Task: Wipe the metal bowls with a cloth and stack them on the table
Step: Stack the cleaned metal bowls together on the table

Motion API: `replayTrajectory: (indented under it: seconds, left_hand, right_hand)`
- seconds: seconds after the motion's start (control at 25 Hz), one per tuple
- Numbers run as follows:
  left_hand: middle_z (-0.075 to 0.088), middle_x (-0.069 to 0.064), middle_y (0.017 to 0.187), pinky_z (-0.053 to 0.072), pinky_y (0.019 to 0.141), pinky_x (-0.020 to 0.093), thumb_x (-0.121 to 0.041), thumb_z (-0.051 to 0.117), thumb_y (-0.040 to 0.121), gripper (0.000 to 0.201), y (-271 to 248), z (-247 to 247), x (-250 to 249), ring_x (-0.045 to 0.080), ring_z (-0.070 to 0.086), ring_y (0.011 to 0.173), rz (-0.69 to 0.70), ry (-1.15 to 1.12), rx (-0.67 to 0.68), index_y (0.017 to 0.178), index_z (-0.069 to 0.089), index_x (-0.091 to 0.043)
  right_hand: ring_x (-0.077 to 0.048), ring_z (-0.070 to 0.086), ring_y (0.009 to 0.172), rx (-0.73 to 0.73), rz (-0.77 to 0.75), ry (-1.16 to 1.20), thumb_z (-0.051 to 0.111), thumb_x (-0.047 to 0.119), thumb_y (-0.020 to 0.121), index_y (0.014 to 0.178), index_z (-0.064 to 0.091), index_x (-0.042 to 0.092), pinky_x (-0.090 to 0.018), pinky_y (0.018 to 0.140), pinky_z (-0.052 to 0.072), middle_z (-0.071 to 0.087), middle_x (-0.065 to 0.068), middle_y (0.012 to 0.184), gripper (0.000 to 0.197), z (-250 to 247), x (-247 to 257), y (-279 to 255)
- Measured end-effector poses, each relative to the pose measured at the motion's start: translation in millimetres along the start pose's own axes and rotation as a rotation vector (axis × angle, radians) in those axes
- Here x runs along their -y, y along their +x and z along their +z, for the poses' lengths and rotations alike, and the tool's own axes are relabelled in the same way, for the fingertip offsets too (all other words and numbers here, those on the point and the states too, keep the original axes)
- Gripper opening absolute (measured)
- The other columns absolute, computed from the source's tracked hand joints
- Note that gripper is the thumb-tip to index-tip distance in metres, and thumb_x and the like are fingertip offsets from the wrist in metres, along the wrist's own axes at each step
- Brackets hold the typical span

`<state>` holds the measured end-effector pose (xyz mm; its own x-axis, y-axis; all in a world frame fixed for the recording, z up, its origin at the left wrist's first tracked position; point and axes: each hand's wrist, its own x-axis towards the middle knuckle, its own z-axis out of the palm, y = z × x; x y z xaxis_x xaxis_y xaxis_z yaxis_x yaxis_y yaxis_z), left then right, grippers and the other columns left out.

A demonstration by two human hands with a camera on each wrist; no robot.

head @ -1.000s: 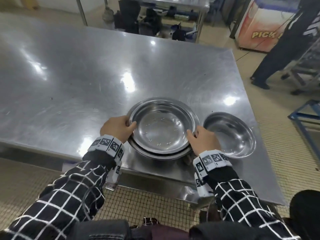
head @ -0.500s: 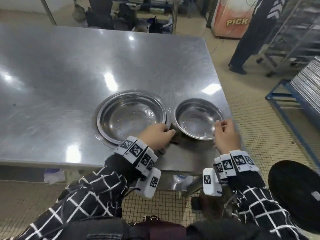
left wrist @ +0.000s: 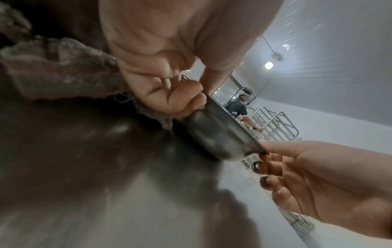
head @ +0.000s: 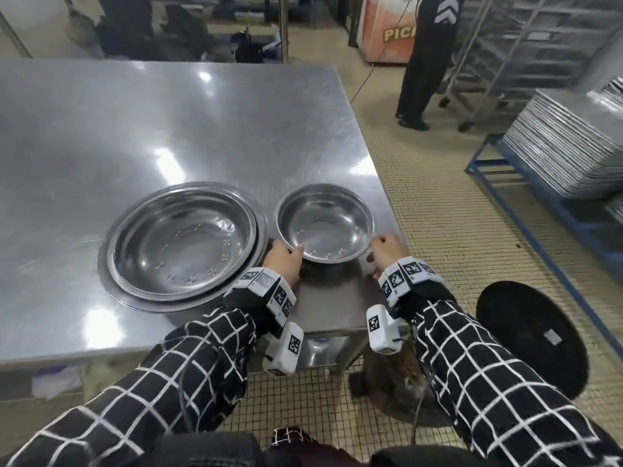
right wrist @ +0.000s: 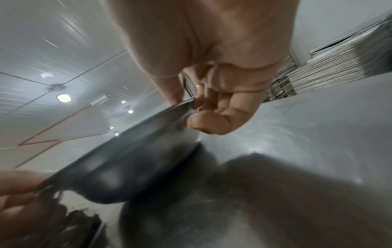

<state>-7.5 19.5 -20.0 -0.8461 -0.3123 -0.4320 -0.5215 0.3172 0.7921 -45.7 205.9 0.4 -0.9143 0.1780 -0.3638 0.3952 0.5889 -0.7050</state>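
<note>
A small metal bowl (head: 325, 224) is lifted and tilted just above the steel table (head: 168, 123) near its right front corner. My left hand (head: 283, 261) pinches its left rim, thumb on top, and also holds a brown cloth (left wrist: 63, 70) bunched under the palm. My right hand (head: 384, 247) pinches the right rim (right wrist: 182, 107). To the left sit two larger bowls (head: 182, 244), nested one inside the other. In the left wrist view the small bowl (left wrist: 220, 134) hangs between both hands.
A black round stool (head: 532, 335) stands at my right, close to the table corner. A blue rack with stacked metal trays (head: 573, 143) is further right. A person in dark clothes (head: 424, 62) stands beyond the table by an orange cabinet.
Both hands left the big nested bowls and moved right. They now pinch the small bowl's rim on both sides, and it has come up off the table. My view has swung right.
</note>
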Motion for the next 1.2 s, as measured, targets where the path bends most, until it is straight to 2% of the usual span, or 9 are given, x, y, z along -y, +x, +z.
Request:
replayTrajectory:
  seconds: [0.08,0.2,0.36,0.44,0.56,0.76,0.88,1.04,1.2]
  left_hand:
    - [0.064,0.020,0.091,0.050,0.069,0.044,-0.037,0.054,0.093,0.040,-4.6,-2.3,-10.2,0.038,0.063,0.071,0.032,-0.025,0.005,0.106,0.050,0.000]
    - [0.066,0.017,0.095,0.050,0.066,0.043,-0.029,0.053,0.094,0.017,-15.3,-8.4,-29.8,0.035,0.061,0.069,0.138,-0.064,0.002,0.087,0.049,-0.014]
    - [0.064,0.007,0.085,0.047,0.056,0.031,-0.026,0.054,0.094,0.014,-35.8,-34.9,-55.8,0.016,0.056,0.061,0.277,-0.102,-0.031,0.086,0.052,-0.015]
    - [0.063,0.007,0.080,0.045,0.053,0.030,-0.026,0.057,0.092,0.018,-39.0,-58.9,-61.1,0.016,0.057,0.058,0.321,-0.122,-0.095,0.078,0.051,-0.016]
    - [0.060,0.014,0.071,0.048,0.057,0.042,-0.031,0.058,0.087,0.024,-36.4,-103.2,-56.9,0.027,0.057,0.059,0.329,-0.122,-0.193,0.073,0.049,-0.014]
    - [0.061,0.002,0.062,0.046,0.061,0.034,-0.034,0.054,0.093,0.024,-35.0,-185.0,-23.7,0.018,0.055,0.056,0.315,0.014,-0.278,0.074,0.056,-0.020]
    - [0.060,0.003,0.067,0.042,0.058,0.030,-0.034,0.051,0.095,0.028,-36.2,-222.1,0.9,0.016,0.055,0.061,0.267,0.186,-0.346,0.074,0.055,-0.017]
    - [0.052,0.001,0.065,0.028,0.051,0.027,-0.031,0.047,0.096,0.033,-34.4,-250.2,30.3,0.017,0.048,0.062,0.207,0.332,-0.382,0.066,0.045,-0.016]
    - [0.050,-0.001,0.064,0.027,0.050,0.027,-0.034,0.047,0.095,0.036,-26.7,-264.7,58.0,0.012,0.046,0.060,0.180,0.426,-0.380,0.063,0.042,-0.020]
  right_hand:
    - [-0.026,0.062,0.066,0.007,0.004,0.064,0.049,0.030,0.094,0.105,0.051,0.010,-0.039,0.067,0.056,0.066,-0.015,0.090,0.023,-0.2,1.5,-3.2]
    - [-0.017,0.057,0.057,-0.053,-0.023,0.211,0.050,0.019,0.092,0.109,0.050,0.012,-0.031,0.054,0.052,0.061,-0.008,0.080,0.019,-9.2,10.6,-17.3]
    - [-0.012,0.054,0.058,-0.117,-0.125,0.366,0.048,0.014,0.093,0.103,0.049,0.011,-0.022,0.048,0.051,0.057,-0.005,0.080,0.011,-30.6,38.2,-44.5]
    - [-0.012,0.053,0.060,-0.108,-0.163,0.397,0.048,0.013,0.092,0.101,0.048,0.012,-0.022,0.050,0.051,0.056,-0.005,0.081,0.009,-35.9,54.4,-59.9]
    - [-0.013,0.053,0.062,-0.019,-0.204,0.403,0.046,0.010,0.091,0.103,0.049,0.011,-0.023,0.051,0.049,0.055,-0.006,0.082,0.012,-31.2,77.3,-79.4]
    - [-0.014,0.050,0.059,0.144,-0.242,0.320,0.046,0.012,0.089,0.092,0.050,0.014,-0.025,0.049,0.047,0.054,-0.008,0.076,0.005,16.7,114.0,-98.0]
    - [-0.019,0.054,0.065,0.176,-0.295,0.188,0.052,0.021,0.087,0.085,0.053,0.017,-0.039,0.064,0.052,0.058,-0.007,0.079,0.005,54.4,131.2,-104.6]
    - [-0.014,0.052,0.061,0.184,-0.349,0.039,0.055,0.030,0.088,0.081,0.053,0.020,-0.027,0.053,0.044,0.058,-0.001,0.076,0.012,91.3,144.1,-113.4]
    - [-0.017,0.053,0.070,0.146,-0.357,-0.109,0.054,0.035,0.088,0.091,0.060,0.012,-0.030,0.061,0.045,0.062,-0.005,0.086,0.023,117.6,145.9,-116.4]
